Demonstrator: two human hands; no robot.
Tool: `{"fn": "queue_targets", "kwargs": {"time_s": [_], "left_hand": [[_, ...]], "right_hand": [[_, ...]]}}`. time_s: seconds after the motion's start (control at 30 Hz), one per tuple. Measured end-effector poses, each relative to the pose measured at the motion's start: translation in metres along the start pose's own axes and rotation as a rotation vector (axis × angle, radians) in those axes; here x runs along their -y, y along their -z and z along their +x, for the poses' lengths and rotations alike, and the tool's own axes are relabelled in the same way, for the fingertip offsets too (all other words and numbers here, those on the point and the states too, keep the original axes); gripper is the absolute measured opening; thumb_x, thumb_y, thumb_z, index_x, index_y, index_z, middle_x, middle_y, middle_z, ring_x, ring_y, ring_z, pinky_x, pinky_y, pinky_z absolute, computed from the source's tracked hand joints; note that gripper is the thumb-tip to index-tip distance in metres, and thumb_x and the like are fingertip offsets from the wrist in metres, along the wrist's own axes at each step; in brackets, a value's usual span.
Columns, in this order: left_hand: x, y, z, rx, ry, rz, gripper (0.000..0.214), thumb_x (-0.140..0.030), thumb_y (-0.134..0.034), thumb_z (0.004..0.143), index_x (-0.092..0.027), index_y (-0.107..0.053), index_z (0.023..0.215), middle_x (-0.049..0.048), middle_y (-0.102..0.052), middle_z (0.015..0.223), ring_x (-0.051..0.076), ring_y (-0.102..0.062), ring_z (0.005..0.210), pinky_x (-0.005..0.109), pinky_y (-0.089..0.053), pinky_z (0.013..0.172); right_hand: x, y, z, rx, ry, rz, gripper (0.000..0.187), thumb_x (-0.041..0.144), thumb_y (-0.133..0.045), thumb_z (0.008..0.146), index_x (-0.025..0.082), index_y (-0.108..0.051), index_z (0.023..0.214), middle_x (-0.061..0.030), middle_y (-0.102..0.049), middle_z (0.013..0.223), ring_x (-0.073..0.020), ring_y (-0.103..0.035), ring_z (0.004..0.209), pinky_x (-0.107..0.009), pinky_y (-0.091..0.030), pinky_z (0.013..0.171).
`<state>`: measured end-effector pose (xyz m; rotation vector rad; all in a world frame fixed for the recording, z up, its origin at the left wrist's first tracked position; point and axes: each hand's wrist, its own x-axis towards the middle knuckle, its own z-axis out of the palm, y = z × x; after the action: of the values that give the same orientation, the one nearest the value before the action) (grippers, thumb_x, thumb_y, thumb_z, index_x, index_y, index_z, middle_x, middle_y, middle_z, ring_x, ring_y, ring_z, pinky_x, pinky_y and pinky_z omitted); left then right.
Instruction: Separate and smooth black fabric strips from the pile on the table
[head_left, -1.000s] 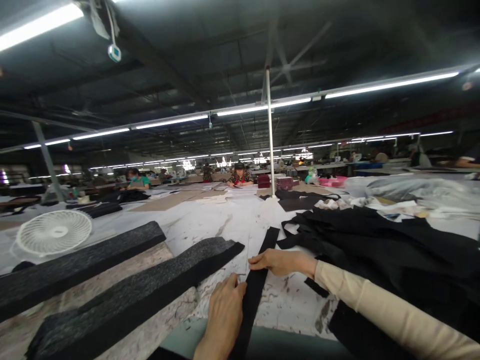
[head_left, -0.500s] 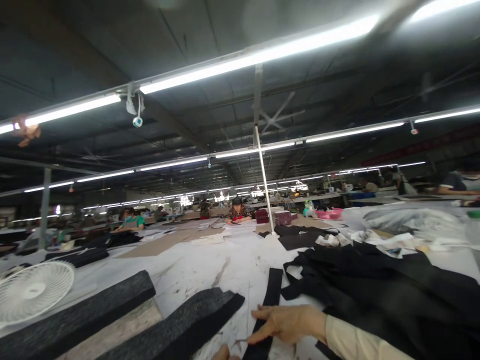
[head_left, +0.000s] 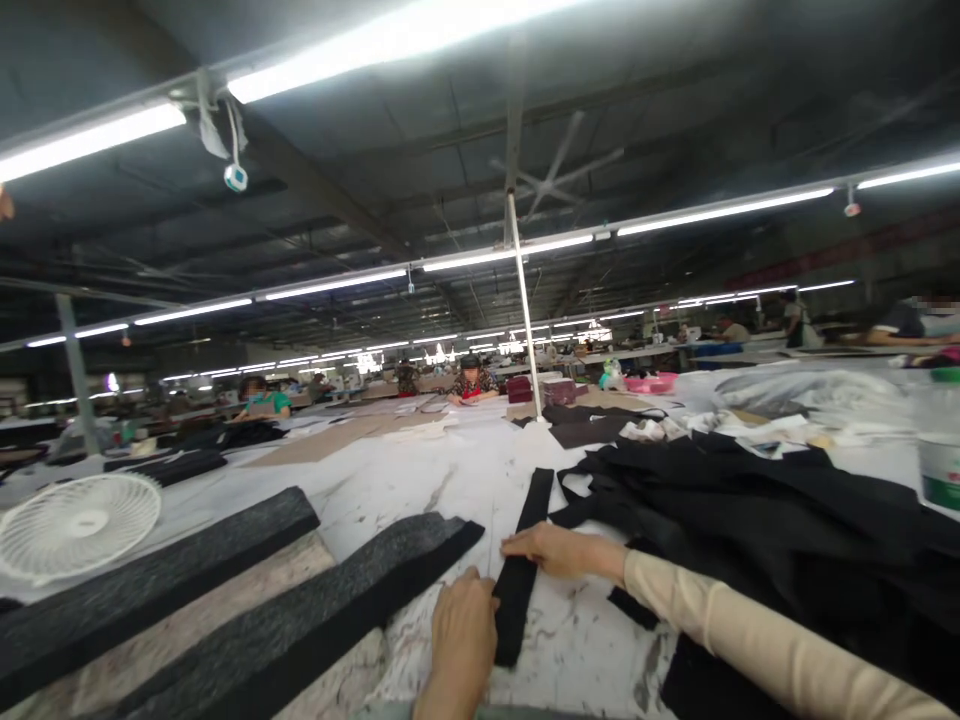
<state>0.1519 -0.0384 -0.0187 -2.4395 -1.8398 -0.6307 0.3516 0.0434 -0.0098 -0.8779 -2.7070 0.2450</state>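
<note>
A narrow black fabric strip point(head_left: 529, 520) lies on the white marked table point(head_left: 450, 480), running away from me. My left hand point(head_left: 461, 640) is closed on the strip's left edge near its close end. My right hand point(head_left: 562, 552), in a cream sleeve, rests across the strip a little farther up, fingers together and flat on the cloth. The strip's near end shows just right of my left hand.
Two long stacks of grey felt strips point(head_left: 300, 610) lie at left, a white fan point(head_left: 79, 525) beyond them. A heap of black cloth point(head_left: 750, 510) fills the right. A thin pole point(head_left: 525, 310) rises mid-table. Other people sit at far tables. A white tub point(head_left: 939, 470) stands at right.
The camera swung up toward the ceiling and came partly back down. The black strip's near end now lies on the table by my left hand; both hands remain on it.
</note>
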Motion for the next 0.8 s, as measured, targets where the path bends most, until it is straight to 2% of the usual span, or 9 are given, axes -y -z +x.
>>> {"fn": "queue_targets", "kwargs": {"time_s": [0.13,0.27,0.4,0.47,0.53,0.6,0.7,0.8], "left_hand": [[0.009,0.013,-0.021,0.046,0.014,-0.090,0.027,-0.014,-0.045,0.087,-0.022,-0.070,0.092,0.0038,-0.064,0.095,0.016,-0.062,0.090,0.025,-0.039,0.075],[0.010,0.009,-0.030,-0.017,-0.026,0.016,0.032,-0.014,-0.040,0.090,-0.023,-0.071,0.090,0.0033,-0.063,0.092,0.016,-0.060,0.082,0.027,-0.038,0.071],[0.005,0.004,-0.031,-0.077,-0.111,0.157,0.037,-0.008,-0.036,0.090,-0.022,-0.070,0.088,0.0050,-0.062,0.090,0.018,-0.059,0.085,0.032,-0.038,0.076],[0.004,0.004,-0.031,-0.093,-0.133,0.193,0.038,-0.005,-0.035,0.089,-0.021,-0.070,0.088,0.0055,-0.062,0.090,0.019,-0.059,0.086,0.033,-0.038,0.078],[0.004,0.005,-0.032,-0.090,-0.145,0.210,0.038,-0.003,-0.035,0.087,-0.020,-0.069,0.088,0.0057,-0.062,0.090,0.019,-0.059,0.086,0.033,-0.039,0.080],[0.003,0.007,-0.033,-0.084,-0.152,0.216,0.037,-0.003,-0.036,0.087,-0.019,-0.069,0.087,0.0061,-0.061,0.091,0.019,-0.059,0.086,0.034,-0.039,0.081],[0.001,0.010,-0.034,-0.072,-0.154,0.213,0.036,-0.004,-0.036,0.087,-0.018,-0.069,0.087,0.0068,-0.062,0.093,0.019,-0.059,0.087,0.034,-0.039,0.082],[0.001,0.014,-0.034,-0.041,-0.158,0.202,0.039,-0.003,-0.034,0.087,-0.018,-0.069,0.094,0.0079,-0.062,0.094,0.020,-0.059,0.089,0.035,-0.039,0.083]], "right_hand": [[-0.010,-0.002,0.000,0.059,-0.048,0.015,0.062,-0.006,-0.043,0.075,0.020,-0.057,0.129,-0.0104,-0.050,0.138,-0.0202,-0.050,0.124,-0.031,-0.041,0.102],[-0.008,0.009,-0.002,0.208,-0.063,0.023,0.063,-0.005,-0.043,0.078,0.025,-0.054,0.132,-0.0099,-0.038,0.146,-0.0231,-0.040,0.131,-0.035,-0.036,0.106],[0.003,0.021,-0.002,0.321,-0.052,0.041,0.062,-0.003,-0.041,0.080,0.026,-0.051,0.134,-0.0081,-0.031,0.150,-0.0229,-0.031,0.136,-0.035,-0.035,0.106],[0.012,0.023,-0.002,0.325,-0.056,-0.011,0.065,-0.005,-0.041,0.078,0.027,-0.051,0.134,-0.0070,-0.031,0.150,-0.0225,-0.030,0.137,-0.037,-0.032,0.108],[0.022,0.022,0.000,0.262,-0.029,-0.101,0.069,-0.008,-0.042,0.073,0.027,-0.055,0.131,-0.0063,-0.033,0.150,-0.0231,-0.026,0.139,-0.039,-0.028,0.111],[0.034,0.020,0.001,0.210,0.030,-0.157,0.071,-0.010,-0.043,0.068,0.023,-0.056,0.130,-0.0080,-0.038,0.147,-0.0239,-0.028,0.138,-0.038,-0.030,0.111],[0.047,0.017,0.001,0.235,0.104,-0.102,0.077,-0.010,-0.042,0.067,0.021,-0.049,0.136,-0.0104,-0.044,0.142,-0.0224,-0.045,0.129,-0.033,-0.038,0.106],[0.050,0.016,-0.002,0.262,0.124,-0.034,0.081,-0.011,-0.040,0.069,0.026,-0.043,0.140,-0.0082,-0.037,0.147,-0.0223,-0.043,0.130,-0.033,-0.037,0.106]]}}
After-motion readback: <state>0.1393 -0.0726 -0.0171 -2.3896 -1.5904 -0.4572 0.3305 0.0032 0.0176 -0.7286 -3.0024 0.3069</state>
